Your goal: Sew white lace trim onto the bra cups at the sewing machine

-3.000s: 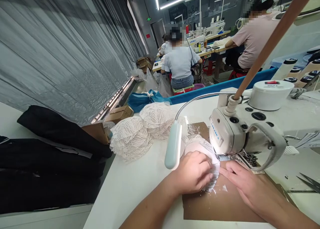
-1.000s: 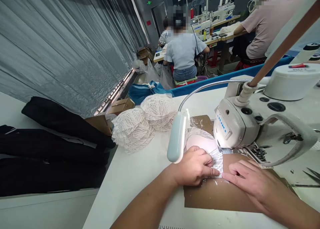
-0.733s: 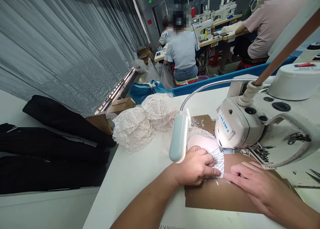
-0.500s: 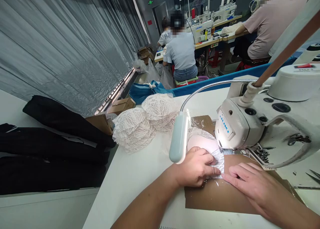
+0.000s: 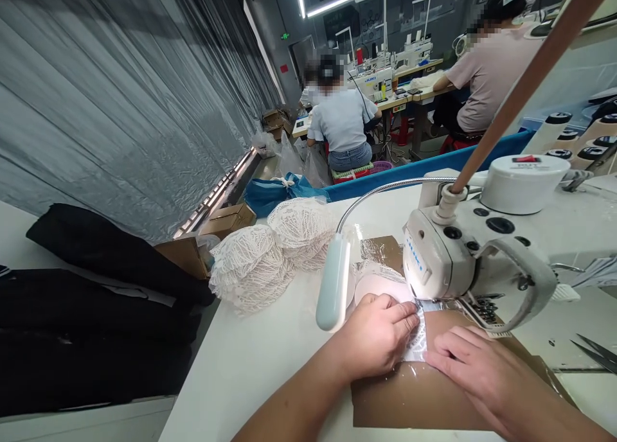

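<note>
Lying partly beneath the left hand [image 5: 378,333], the pale pink, rounded piece of fabric [image 5: 378,286] with white openwork lace has its one edge against the lower front of the white metal sewing machine head [image 5: 434,256]. Its smooth part shows beyond the left knuckles; its lace corner comes out toward the person, between the two hands. The left fingers are bent and close together, and their tips press upon the lace; whether they also pinch it, I cannot tell. The right hand [image 5: 475,358] is loosely curled and grips nothing visible, with one fingertip touching the lace corner from the right side.

In my judgement, the lace could pucker or slide out of line, if the left hand presses unevenly or the right fingertip pushes too much. The left fingertips are also just beside the machine head, so a finger could be hurt if it went under there; the needle itself is hidden.

Under the piece is a flat, shiny brown sheet [image 5: 405,397], placed upon the white table [image 5: 231,365]. Farther left, past the pale green lamp [image 5: 332,284], rest two heaps of white lace pieces [image 5: 253,265].
</note>
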Available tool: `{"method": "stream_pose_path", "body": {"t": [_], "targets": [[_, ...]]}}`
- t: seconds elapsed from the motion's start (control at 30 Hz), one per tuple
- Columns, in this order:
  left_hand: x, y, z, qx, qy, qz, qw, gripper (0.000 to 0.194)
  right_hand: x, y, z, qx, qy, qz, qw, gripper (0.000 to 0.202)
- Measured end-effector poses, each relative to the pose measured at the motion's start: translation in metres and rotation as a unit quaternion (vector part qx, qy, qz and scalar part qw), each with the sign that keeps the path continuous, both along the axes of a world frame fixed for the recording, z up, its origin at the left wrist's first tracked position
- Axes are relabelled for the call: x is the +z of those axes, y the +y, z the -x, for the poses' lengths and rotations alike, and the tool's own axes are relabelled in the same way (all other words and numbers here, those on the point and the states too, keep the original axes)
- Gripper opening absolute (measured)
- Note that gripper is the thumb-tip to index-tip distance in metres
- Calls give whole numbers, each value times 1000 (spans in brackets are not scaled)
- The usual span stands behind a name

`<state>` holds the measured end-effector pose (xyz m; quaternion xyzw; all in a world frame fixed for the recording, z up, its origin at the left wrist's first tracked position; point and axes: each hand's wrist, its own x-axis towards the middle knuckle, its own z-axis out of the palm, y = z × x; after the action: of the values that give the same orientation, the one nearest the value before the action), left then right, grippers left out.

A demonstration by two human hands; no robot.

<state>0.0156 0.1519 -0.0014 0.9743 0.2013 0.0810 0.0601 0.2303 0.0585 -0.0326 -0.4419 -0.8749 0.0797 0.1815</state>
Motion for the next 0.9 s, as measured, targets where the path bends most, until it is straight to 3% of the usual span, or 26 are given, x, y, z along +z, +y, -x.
{"method": "stream_pose_path", "body": {"t": [0.37, 0.63, 0.77, 0.9], "targets": [[6, 3, -3, 10, 15, 5, 1000, 39, -4, 6, -2, -43, -11, -60, 997, 52], [8, 7, -1, 1, 2, 43, 999, 35, -2, 11, -1, -115, -53, -120, 985, 58], [7, 9, -1, 14, -14, 49, 999, 34, -12, 12, 1, -179, -113, -148, 966, 64], [5, 11, -3, 36, -25, 46, 998, 33, -24, 13, 2, -202, -143, -166, 955, 65]]}}
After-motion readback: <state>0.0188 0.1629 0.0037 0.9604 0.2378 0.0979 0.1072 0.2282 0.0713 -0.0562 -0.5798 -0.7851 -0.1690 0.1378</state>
